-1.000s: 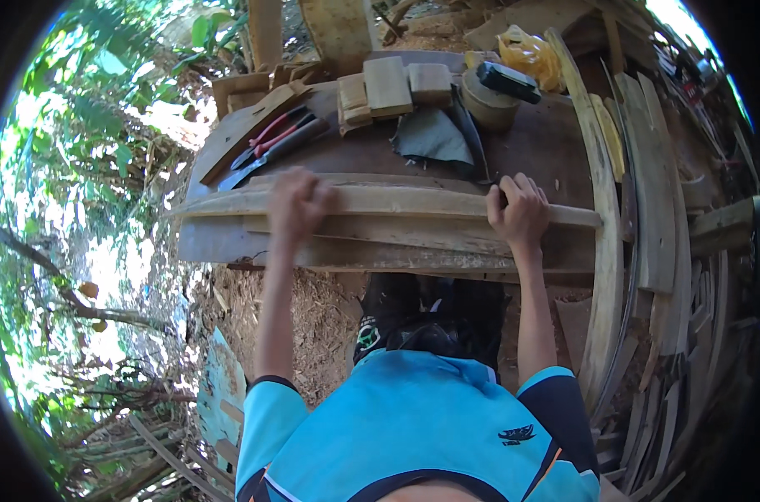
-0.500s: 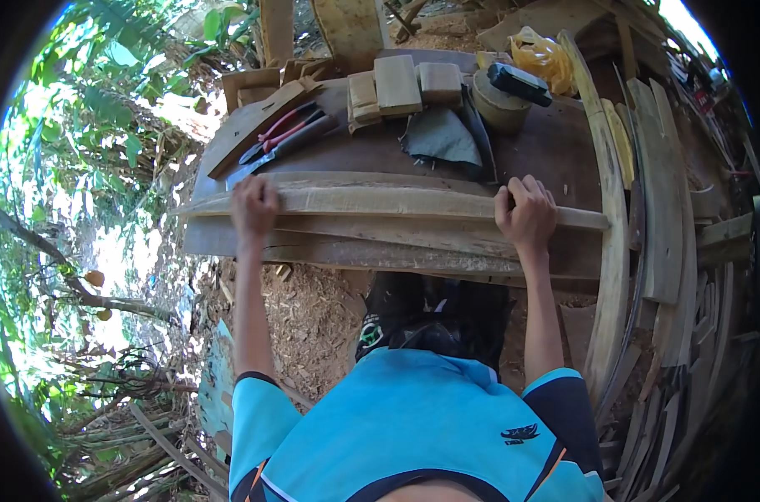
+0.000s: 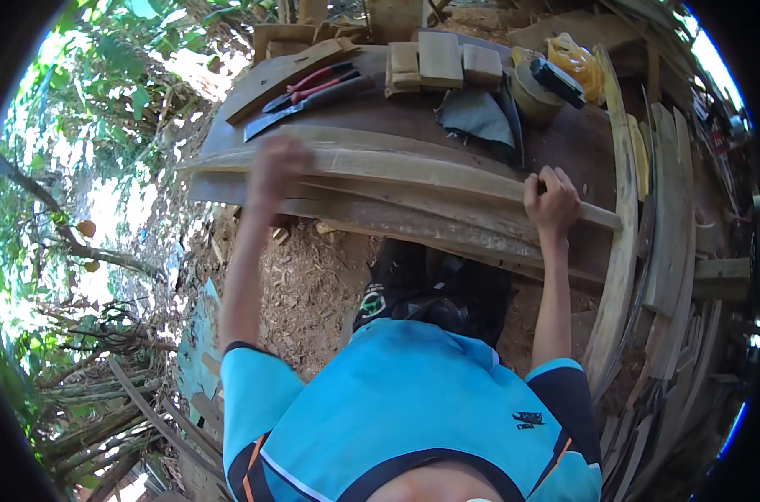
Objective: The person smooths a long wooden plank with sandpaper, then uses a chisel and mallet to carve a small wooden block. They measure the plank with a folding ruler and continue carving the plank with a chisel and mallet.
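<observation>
A long pale wooden strip (image 3: 405, 174) lies across the wooden bench, over further boards (image 3: 422, 224). My right hand (image 3: 552, 202) has its fingers curled over the strip's right part. My left hand (image 3: 278, 163) is on or just above the strip's left part, smeared by motion, so its fingers are unclear. Beyond the strip lie red-handled pliers (image 3: 317, 79), a flat metal blade (image 3: 267, 121), wooden blocks (image 3: 440, 60), a grey cloth (image 3: 476, 117) and a tan round container (image 3: 534, 100) with a dark object (image 3: 555, 82) on top.
A yellow plastic bag (image 3: 576, 58) sits at the bench's back right. An upright-lying long curved plank (image 3: 614, 309) runs along the right side, beside stacked boards (image 3: 668, 209). Leafy branches (image 3: 87, 243) fill the left. Wood shavings (image 3: 304, 293) cover the ground.
The bench appears higher and further right, with the strip now sloping down to the right. My left hand shifted left, then back rightward and up. My right hand stays on the strip.
</observation>
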